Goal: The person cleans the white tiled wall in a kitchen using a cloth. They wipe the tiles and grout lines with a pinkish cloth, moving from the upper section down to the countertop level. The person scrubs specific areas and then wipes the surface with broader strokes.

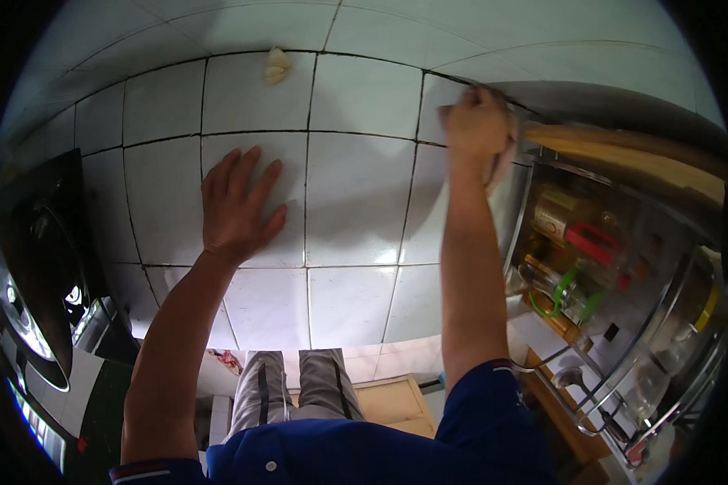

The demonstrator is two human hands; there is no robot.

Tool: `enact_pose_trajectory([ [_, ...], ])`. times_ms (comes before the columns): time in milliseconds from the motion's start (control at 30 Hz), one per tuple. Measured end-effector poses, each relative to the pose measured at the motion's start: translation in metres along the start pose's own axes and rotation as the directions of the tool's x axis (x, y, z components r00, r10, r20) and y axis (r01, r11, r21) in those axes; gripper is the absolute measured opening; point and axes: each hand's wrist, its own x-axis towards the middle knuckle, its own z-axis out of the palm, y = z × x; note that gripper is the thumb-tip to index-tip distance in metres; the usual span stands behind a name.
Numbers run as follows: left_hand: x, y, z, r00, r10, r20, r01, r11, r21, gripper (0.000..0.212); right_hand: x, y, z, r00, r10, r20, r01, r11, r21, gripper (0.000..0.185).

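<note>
My left hand (238,203) rests with its fingers spread on the white tiled counter (358,200), holding nothing. Farther right, near the back wall, my right hand (476,124) is blurred and closed around what looks like a pale cloth (502,160). Most of that cloth is hidden behind the hand and wrist. The hand is beside the end of a wooden board (631,160). Some garlic (276,65) lies at the back of the counter, close to the wall, beyond my left hand.
A metal rack (600,388) on the right holds jars, with red (593,242) and green handles among them, and a ladle (573,379). On the left stands a black gas stove (54,200) bearing a dark pan (30,303). The counter's front edge runs before my legs.
</note>
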Motion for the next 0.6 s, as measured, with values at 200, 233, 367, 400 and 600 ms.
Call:
enact_pose_trajectory([
  [200,0.000,-0.001,-0.002,1.000,0.004,-0.006,-0.004,1.000,-0.022,0.071,-0.004,-0.006,-0.008,0.999,-0.021,0.027,0.017,0.994,0.111,0.023],
  [233,0.000,-0.001,-0.001,1.000,0.011,-0.016,-0.011,0.999,-0.032,0.071,0.002,0.009,-0.009,1.000,0.023,0.009,-0.023,0.997,0.069,0.023],
  [367,-0.001,-0.001,0.003,0.999,0.037,-0.018,-0.037,0.999,0.038,0.072,0.008,0.010,-0.021,0.940,0.181,0.290,-0.254,0.937,0.241,0.022],
  [400,-0.001,0.002,0.003,1.000,0.020,0.010,-0.021,0.999,0.031,0.073,0.003,0.001,-0.017,0.970,0.097,0.222,-0.134,0.978,0.162,0.022],
  [600,-0.003,-0.001,-0.003,1.000,-0.020,0.023,0.019,0.999,0.040,0.072,-0.020,-0.047,-0.015,0.976,-0.205,0.079,0.185,0.961,0.207,0.015],
])
